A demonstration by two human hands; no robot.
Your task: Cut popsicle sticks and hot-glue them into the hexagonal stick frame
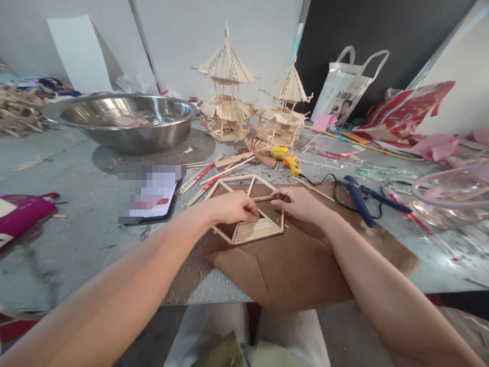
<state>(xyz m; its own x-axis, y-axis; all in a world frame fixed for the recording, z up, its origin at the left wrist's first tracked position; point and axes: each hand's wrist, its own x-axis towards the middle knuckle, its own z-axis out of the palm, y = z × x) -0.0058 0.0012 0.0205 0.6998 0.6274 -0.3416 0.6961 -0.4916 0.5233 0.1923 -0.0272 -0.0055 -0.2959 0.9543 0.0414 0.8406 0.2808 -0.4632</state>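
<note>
A hexagonal frame of thin wooden sticks (283, 222) lies flat on a brown paper sheet (301, 270). Its near triangular section is filled with a row of parallel sticks (256, 232). My left hand (237, 208) reaches over the frame, fingers closed together at the top of that row; whatever sits between the fingertips is hidden. At the frame's right side, my right hand (292, 200) pinches the frame with thumb and forefinger by the end of a spoke.
Two stick pagodas (227, 71) (286, 92) stand behind, beside a steel basin (141, 135). A yellow glue gun (288, 160), blue pliers (361, 196) and loose sticks (206, 173) surround the paper. A phone (156, 196) lies left; plastic packaging (439, 209) lies right.
</note>
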